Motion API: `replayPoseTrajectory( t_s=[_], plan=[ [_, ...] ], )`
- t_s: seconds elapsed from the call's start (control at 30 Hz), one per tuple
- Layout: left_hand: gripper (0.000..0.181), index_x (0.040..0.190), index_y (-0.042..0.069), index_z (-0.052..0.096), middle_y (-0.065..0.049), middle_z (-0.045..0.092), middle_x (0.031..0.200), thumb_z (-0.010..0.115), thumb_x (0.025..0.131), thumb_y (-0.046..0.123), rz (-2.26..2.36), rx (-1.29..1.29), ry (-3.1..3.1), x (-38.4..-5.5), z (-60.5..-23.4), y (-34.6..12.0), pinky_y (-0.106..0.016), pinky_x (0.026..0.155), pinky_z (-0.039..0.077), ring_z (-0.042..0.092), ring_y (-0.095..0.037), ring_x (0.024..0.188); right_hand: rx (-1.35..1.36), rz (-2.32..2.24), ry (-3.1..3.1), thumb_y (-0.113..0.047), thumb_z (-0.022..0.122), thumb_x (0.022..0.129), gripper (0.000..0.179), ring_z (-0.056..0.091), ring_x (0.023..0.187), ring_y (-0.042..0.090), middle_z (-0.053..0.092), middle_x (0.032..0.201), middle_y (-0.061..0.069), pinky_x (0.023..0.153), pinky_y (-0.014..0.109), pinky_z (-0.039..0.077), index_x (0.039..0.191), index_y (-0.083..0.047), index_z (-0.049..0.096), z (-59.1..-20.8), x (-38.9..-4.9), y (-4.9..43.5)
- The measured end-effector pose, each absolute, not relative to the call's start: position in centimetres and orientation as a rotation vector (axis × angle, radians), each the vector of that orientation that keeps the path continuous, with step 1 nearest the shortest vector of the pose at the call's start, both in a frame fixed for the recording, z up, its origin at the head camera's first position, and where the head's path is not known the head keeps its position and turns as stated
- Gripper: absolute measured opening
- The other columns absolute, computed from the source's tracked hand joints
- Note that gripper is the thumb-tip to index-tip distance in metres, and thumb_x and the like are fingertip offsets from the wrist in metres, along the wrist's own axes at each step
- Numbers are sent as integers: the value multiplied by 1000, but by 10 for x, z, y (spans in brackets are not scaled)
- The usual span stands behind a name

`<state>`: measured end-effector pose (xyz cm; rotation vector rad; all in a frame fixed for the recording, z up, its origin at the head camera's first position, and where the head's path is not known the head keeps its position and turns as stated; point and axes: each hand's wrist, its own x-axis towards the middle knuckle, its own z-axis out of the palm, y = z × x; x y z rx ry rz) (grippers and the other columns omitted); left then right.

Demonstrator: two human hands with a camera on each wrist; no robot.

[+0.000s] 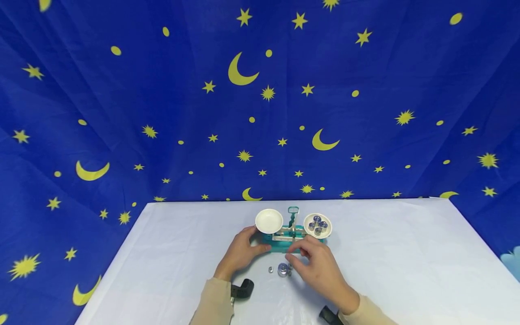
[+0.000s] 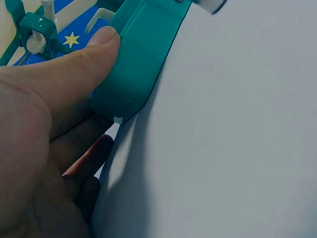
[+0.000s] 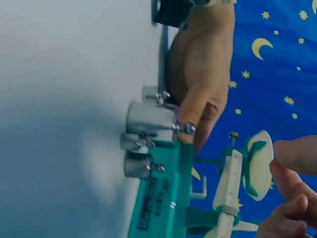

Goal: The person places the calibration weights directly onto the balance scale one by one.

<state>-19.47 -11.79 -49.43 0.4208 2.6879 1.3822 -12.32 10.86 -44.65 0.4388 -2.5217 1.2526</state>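
Note:
My left hand (image 1: 239,253) grips the left end of a green toy balance scale (image 1: 280,246), thumb on the base's front edge. The thumb and part of the base (image 2: 143,59) show closely in the left wrist view. My right hand (image 1: 321,268) hovers before the scale's right side, its thumb and index finger bent near each other. Nothing shows between these fingertips in the right wrist view. Below it stand a large metal weight (image 1: 283,270) and several smaller ones, one small weight (image 1: 271,269) apart on the left. Several weights (image 1: 318,224) sit in the right pan (image 1: 328,231).
The left pan (image 1: 269,221) holds nothing visible. A white cloth (image 1: 406,262) covers the table, and a blue curtain (image 1: 183,90) with stars and moons hangs behind. Black curved pieces (image 1: 243,289) sit at both wrists.

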Motion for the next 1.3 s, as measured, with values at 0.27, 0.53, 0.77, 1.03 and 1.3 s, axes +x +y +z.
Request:
replayPoseTrajectory(
  t_s=[0.27,0.53,0.77,1.03,1.3],
  plan=[
    [66,140,5,58,-14,58,142,81,84,34,1376,421,2697,-195,-495,-118,-58,116,33,46,-36,137,491,1373,-2581,-11,82,82,13,54,73,15,58,83,-15,64,25,51,87,-20,73,-452,-121,106],
    [66,140,6,58,-13,58,141,81,84,33,1366,421,2703,-195,-495,-118,-56,116,33,47,-35,137,500,1540,-2609,-12,81,84,9,48,66,12,52,74,-5,58,21,43,89,-15,74,-457,-123,106],
    [67,140,4,58,-15,59,140,81,84,33,1373,461,2707,-195,-494,-118,-57,115,34,48,-37,135,472,1676,-2656,-17,81,85,11,42,60,4,46,67,-6,53,21,38,92,-12,74,-463,-127,107],
    [66,139,3,58,-17,59,139,81,84,32,1374,474,2708,-195,-494,-118,-58,114,35,49,-38,134,428,1838,-2699,-15,82,82,17,43,61,5,48,69,-4,53,19,36,95,-8,74,-467,-129,107],
    [67,139,2,57,-17,59,139,81,84,31,1387,474,2699,-195,-494,-118,-58,115,34,48,-38,135,380,1840,-2758,-15,82,82,17,43,61,5,49,68,-4,52,18,36,96,-9,75,-471,-130,106]
  ],
)
